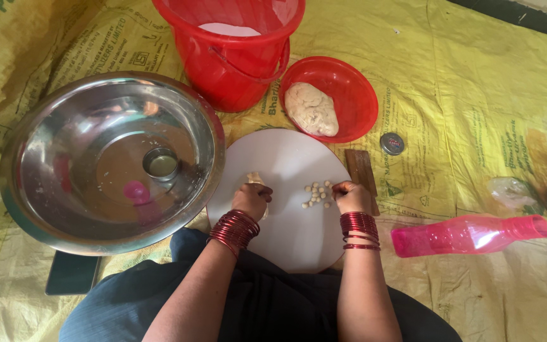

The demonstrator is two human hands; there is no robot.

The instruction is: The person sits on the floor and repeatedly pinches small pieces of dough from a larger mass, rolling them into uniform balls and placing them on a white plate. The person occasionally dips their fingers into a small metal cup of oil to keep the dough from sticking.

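Dark-clothed lap at bottom edge, both forearms reaching forward, red bangles on each wrist. Left hand [251, 199] curled shut over a small dough piece [255, 178] at the left part of the round white board [289, 240]; grip closed, the dough poking out past the fingers. Right hand [351, 197] pinched closed at the board's right edge, touching the cluster of small dough balls [316, 194]; cannot tell if it holds one. Balls lie between the two hands, nearer the right.

Big steel basin [45, 183] left of the board, overlapping its edge, with a small steel cup [161, 164] inside. Red bucket [235, 69] beyond the board, touching the basin rim. Red bowl [356, 88] just right of the bucket holds a dough lump [312, 109]. Brown wooden block [361, 168] just beside the right hand. Small round metal lid [392, 144] near it. Pink plastic bottle [470, 234] lies on its side, right of the right wrist. Dark phone [71, 273] under the basin's near edge. Yellow printed sheet [476, 95] covers the floor.
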